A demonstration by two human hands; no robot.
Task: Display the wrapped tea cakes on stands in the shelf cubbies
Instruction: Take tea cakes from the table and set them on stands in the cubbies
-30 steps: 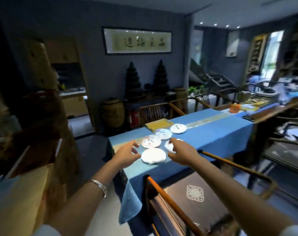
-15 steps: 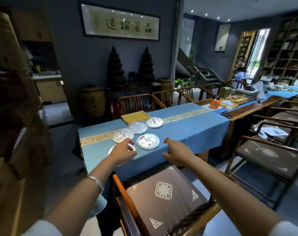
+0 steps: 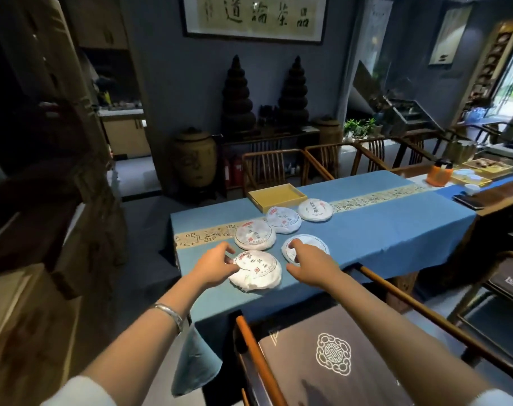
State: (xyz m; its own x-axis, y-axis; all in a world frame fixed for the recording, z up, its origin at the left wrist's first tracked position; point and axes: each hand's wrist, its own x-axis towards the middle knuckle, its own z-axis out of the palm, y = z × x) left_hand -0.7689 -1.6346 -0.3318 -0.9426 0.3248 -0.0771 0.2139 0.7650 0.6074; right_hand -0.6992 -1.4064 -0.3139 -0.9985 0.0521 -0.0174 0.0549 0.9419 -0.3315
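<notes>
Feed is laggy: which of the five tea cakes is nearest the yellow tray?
The farthest tea cake, the row's right end, beside the yellow tray; neither hand reaches it.

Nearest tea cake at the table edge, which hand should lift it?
Probably left. The left hand already touches the nearest tea cake at its rim; the right hand rests on another cake.
</notes>
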